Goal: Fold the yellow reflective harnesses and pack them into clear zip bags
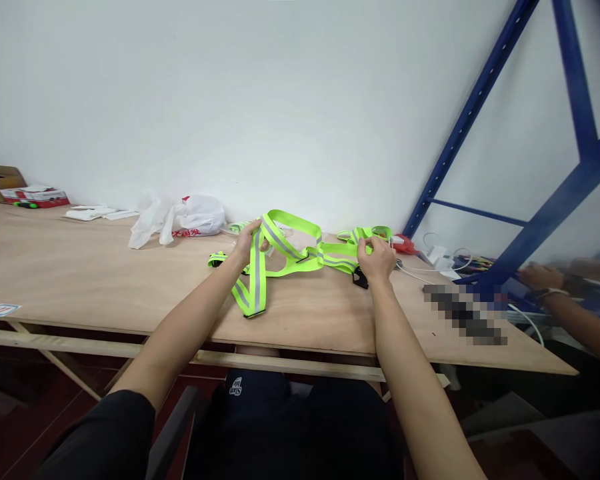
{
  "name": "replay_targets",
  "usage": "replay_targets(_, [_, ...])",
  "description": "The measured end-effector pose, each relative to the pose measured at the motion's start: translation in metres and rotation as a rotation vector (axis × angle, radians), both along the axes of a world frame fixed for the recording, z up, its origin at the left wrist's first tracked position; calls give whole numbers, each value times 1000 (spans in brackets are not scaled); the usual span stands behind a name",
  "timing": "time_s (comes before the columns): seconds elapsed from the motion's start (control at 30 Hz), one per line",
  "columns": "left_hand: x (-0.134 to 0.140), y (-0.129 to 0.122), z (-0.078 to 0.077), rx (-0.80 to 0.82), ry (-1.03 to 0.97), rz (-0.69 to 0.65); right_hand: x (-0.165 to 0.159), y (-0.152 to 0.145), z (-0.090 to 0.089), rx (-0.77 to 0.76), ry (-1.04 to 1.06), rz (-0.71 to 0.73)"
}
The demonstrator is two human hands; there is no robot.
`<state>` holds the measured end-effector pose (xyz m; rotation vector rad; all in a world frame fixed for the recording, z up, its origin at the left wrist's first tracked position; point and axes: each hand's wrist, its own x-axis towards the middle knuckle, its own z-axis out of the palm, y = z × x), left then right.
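A neon-yellow reflective strap vest (258, 272) with grey stripes is stretched above the table between my hands. My left hand (249, 243) is closed round its left straps, and one length hangs in a V down to a black slider. My right hand (377, 259) pinches the right end of the straps, its fingertips partly hidden. A black buckle (360, 277) dangles just below that hand. Behind my right hand lies another bundle of neon-yellow straps (355, 235). A small coil of the same strap (217, 259) rests left of my left hand.
White plastic bags (200, 215) lie by the wall on the wooden table (105, 280). A red-and-white box (36, 196) and a cardboard box (0, 181) stand far left. Blue metal framing (460, 127) rises at the right, where another person's hand (543, 277) and white cables show.
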<state>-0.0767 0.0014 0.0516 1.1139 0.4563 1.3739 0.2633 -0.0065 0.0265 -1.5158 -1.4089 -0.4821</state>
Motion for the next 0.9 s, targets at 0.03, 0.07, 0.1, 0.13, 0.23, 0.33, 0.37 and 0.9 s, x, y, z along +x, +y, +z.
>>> replay_targets(0.03, [0, 0, -1, -5, 18, -17, 2, 1, 0, 14, -36, -20])
replay_targets(0.07, [0, 1, -1, -12, 36, -32, 4, 1, -1, 7, -51, -30])
replay_targets(0.1, [0, 1, -2, -20, 53, -45, 5, 3, -1, -29, -44, -33])
replay_targets(0.13, [0, 2, -3, -29, 70, -55, 7, 4, -2, -86, -23, -29])
replay_targets(0.23, [2, 3, -6, -52, 121, -75, 10, 7, -4, -267, 65, 1])
replay_targets(0.33, [7, 2, -9, -48, 175, -96, 9, 7, -4, -299, 118, 46])
replay_targets(0.37, [8, 2, -9, -41, 191, -102, 7, 7, -4, -291, 133, 73])
replay_targets(0.9, [11, 2, -16, 78, 305, -74, -54, 10, -33, -667, 307, 963])
